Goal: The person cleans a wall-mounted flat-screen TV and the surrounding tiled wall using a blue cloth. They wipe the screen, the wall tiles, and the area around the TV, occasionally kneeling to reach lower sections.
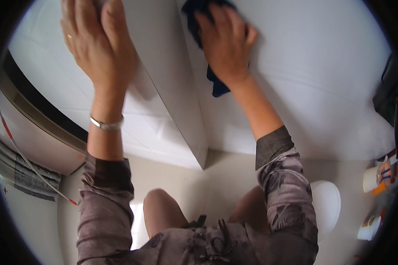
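My right hand (226,49) presses a dark blue cloth (219,86) against a white wall (305,59), close to an inner corner. Part of the cloth shows above the fingers and part hangs below the palm. A white projecting wall section (162,56) stands between my two hands. On its left side, my left hand (98,49) lies flat near the outer edge, thumb apart from the fingers and nothing visible in it. The tips of the left fingers are cut off by the top of the view.
At left are a pale appliance with a dark vent (46,116) and a thin red-and-white pole (30,162). A white rounded object (325,205) is by my right elbow. A white tub (370,179), a smaller container (368,228) and a black bag-like item (386,96) lie far right.
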{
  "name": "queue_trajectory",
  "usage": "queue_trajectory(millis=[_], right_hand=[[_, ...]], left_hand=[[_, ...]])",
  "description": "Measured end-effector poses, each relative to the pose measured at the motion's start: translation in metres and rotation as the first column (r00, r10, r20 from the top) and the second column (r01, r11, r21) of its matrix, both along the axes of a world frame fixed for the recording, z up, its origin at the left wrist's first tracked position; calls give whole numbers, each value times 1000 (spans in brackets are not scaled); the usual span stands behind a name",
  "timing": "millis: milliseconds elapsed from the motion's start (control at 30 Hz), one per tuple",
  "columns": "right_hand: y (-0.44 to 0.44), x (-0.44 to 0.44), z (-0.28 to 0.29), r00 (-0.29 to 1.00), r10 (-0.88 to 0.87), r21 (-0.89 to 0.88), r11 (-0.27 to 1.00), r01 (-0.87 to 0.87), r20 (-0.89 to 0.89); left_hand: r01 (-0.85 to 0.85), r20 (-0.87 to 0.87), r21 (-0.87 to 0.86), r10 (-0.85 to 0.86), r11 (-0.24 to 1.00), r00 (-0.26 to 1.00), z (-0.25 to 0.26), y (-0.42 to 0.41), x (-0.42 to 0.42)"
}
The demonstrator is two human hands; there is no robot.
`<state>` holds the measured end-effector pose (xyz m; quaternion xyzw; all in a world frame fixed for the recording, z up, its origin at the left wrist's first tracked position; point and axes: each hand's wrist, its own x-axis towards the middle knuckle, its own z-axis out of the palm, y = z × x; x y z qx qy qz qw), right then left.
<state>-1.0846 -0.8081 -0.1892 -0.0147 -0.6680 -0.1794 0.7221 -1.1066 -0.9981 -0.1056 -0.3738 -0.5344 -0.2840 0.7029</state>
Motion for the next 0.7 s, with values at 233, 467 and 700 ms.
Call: queue_trajectory(millis=[233, 467, 700], right_hand=[[-24, -6, 48, 991, 117, -57, 992, -114, 60], [-24, 36, -68, 580, 767, -475, 632, -612, 274], [-63, 7, 23, 527, 850, -519, 439, -733, -25]], left_hand=[[-47, 82, -17, 49, 999, 995, 1, 0, 3], [-61, 169, -33, 66, 998, 983, 1, 2, 11], [-100, 168, -49, 107, 994, 980, 1, 1, 14]])
